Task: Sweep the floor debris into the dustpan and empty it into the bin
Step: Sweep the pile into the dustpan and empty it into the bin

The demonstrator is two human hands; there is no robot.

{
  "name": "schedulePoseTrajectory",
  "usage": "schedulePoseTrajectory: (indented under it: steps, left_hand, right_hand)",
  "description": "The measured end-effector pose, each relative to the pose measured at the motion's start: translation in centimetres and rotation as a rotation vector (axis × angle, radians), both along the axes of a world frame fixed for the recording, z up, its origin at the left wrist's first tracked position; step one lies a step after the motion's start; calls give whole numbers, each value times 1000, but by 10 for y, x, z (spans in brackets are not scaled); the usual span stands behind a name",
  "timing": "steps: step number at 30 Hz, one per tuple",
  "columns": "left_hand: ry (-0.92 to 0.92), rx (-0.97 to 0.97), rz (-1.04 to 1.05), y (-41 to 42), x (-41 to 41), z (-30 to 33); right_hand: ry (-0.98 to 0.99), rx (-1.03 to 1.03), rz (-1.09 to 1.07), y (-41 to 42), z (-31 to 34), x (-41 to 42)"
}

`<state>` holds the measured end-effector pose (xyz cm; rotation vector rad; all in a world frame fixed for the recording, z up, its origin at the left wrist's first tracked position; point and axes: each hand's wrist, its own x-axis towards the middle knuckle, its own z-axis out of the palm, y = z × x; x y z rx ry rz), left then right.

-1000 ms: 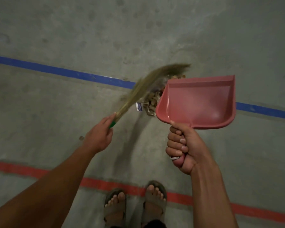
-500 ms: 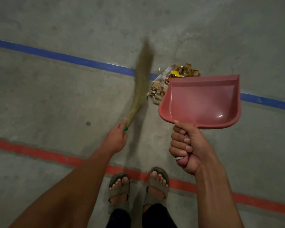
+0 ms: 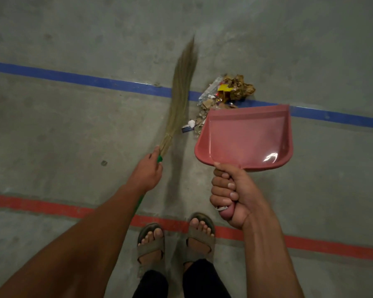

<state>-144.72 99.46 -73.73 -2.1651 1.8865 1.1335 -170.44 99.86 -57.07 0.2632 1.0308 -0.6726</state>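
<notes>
**Head view: broom beside the litter, dustpan held at its near edge**

Head camera looks down on a grey concrete floor (image 3: 63,130) crossed by a blue line (image 3: 73,79) farther off and a red line (image 3: 41,206) close to the person's feet.

At about 9 o'clock from the litter, the left hand (image 3: 148,173) is curled round the green handle of a grass broom (image 3: 179,100), gripping it just below the bound bristles. The bristles point toward 12 o'clock, cross the blue line and look slightly blurred; they lie just beside the litter, to its left.

Floor debris (image 3: 226,93), a heap of crumpled brown paper, clear wrapper, a yellow scrap and small bits, sits on the blue line near the middle of the view.

At 5 o'clock from the heap, a pink dustpan (image 3: 246,136) has its open lip toward 12 o'clock, its left corner touching or overlapping the scraps. Its tray shows no litter inside. The right hand (image 3: 230,194) is wrapped tightly round the dustpan's handle at 6 o'clock.

Two sandalled feet (image 3: 177,239) stand at the red line.
</notes>
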Motion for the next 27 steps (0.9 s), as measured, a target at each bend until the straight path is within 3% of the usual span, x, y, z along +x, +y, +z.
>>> schedulePoseTrajectory:
  steps: [8, 14, 18, 27]
  left_hand:
    - [22, -183, 76, -29, 0, 53]
    - [-34, -156, 14, -76, 3, 81]
    - [-73, -131, -31, -107, -1, 74]
    - [47, -221, -59, -152, -2, 15]
  right_hand:
    - [-236, 82, -36, 13, -33, 6]
    - [-414, 88, -108, 16, -59, 31]
    - [-436, 50, -159, 32, -89, 66]
    - [-449, 133, -250, 37, -159, 136]
